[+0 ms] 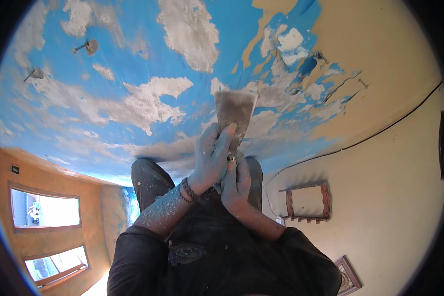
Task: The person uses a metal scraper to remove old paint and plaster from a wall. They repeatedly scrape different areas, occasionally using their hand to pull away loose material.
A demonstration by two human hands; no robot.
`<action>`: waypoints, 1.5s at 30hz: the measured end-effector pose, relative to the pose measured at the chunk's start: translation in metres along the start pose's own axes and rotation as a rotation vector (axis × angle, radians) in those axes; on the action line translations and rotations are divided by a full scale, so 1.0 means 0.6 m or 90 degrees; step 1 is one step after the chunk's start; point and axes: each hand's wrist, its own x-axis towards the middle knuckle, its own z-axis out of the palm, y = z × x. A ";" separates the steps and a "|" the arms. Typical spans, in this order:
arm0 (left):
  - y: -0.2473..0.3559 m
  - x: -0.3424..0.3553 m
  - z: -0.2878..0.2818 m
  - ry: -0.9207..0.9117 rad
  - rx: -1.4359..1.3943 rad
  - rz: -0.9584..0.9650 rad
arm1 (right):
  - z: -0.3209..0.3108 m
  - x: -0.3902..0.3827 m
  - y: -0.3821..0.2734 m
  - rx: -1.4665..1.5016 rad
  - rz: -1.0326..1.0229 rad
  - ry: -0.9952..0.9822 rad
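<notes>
My left hand (209, 155), dusted white with a dark bead bracelet at the wrist, is closed on a wide metal scraper (234, 107), thumb on its blade. Just below, my right hand (236, 185), also dusty, wraps round the scraper's handle. The blade points away from me, its broad edge over a flaking surface (177, 39) of blue paint with grey bare patches; whether it touches cannot be told. Cream paint (365, 59) covers the right part of that surface, with cracks and peeled flakes where it meets the blue.
Two bolts (89, 47) (34, 74) stick out of the surface at upper left. A dark cable (345, 148) runs along the right. A wooden frame (326, 202) and picture frame (352, 271) hang on the cream wall. An orange wall (96, 217) with two windows (59, 209) is at left.
</notes>
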 end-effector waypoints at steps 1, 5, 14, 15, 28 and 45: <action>-0.010 -0.004 -0.003 0.000 0.004 0.000 | 0.002 -0.003 0.002 -0.011 -0.017 0.005; 0.022 0.026 -0.001 0.007 0.035 0.081 | 0.005 0.024 -0.048 -0.021 -0.001 -0.032; 0.051 0.026 -0.013 0.008 0.119 0.070 | 0.017 0.026 -0.048 0.034 -0.009 -0.033; 0.050 0.025 -0.016 0.011 0.129 0.055 | 0.020 0.025 -0.048 0.021 -0.001 -0.022; 0.023 0.010 -0.015 -0.019 0.042 0.048 | 0.027 -0.006 -0.022 0.004 0.001 0.027; 0.040 0.031 -0.024 -0.025 0.160 0.074 | 0.030 0.023 -0.030 0.092 0.007 -0.015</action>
